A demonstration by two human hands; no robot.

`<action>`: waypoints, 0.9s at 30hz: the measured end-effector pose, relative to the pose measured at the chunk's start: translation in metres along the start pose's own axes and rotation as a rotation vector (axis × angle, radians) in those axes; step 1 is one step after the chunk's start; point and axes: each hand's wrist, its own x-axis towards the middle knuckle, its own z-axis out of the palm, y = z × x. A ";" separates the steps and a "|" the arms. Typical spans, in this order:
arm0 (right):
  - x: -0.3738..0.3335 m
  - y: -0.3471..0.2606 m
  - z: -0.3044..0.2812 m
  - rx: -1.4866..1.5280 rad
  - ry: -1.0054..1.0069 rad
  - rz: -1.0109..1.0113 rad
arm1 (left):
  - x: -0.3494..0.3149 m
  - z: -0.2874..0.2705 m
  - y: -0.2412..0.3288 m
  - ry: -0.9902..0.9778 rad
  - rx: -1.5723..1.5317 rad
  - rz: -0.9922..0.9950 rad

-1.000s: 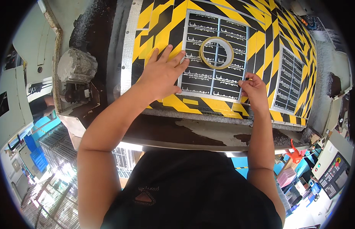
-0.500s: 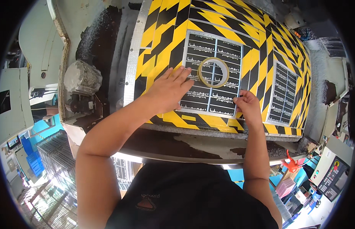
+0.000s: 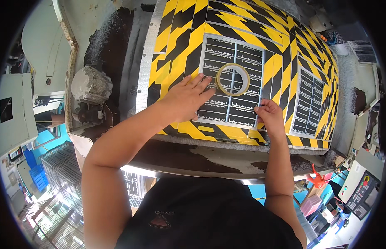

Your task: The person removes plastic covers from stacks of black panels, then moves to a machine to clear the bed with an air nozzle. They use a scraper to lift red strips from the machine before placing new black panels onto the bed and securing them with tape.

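A dark sheet of small printed labels lies on a yellow-and-black striped work surface. A roll of yellowish tape rests on the middle of the sheet. My left hand lies flat with fingers spread on the sheet's left lower part, fingertips close to the tape roll. My right hand pinches at the sheet's lower right edge with thumb and forefinger; what is between them is too small to tell.
A second label sheet lies to the right on the striped surface. A grey metal block sits at the left. A control panel with buttons and an orange clamp are at the lower right.
My left hand has stayed flat on the sheet. My right hand has shifted slightly along the sheet's right edge. The view has tilted a little.
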 end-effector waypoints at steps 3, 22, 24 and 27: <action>0.000 -0.001 0.001 -0.003 0.005 -0.002 | 0.001 0.003 -0.002 0.005 0.003 0.004; -0.008 -0.019 0.008 -0.963 0.179 -0.333 | 0.005 0.005 -0.001 0.075 -0.017 0.004; -0.012 -0.017 0.006 -0.988 0.155 -0.293 | 0.006 0.000 0.005 0.055 -0.004 0.010; -0.014 -0.017 0.007 -0.964 0.150 -0.254 | 0.006 -0.006 0.010 0.019 0.012 -0.007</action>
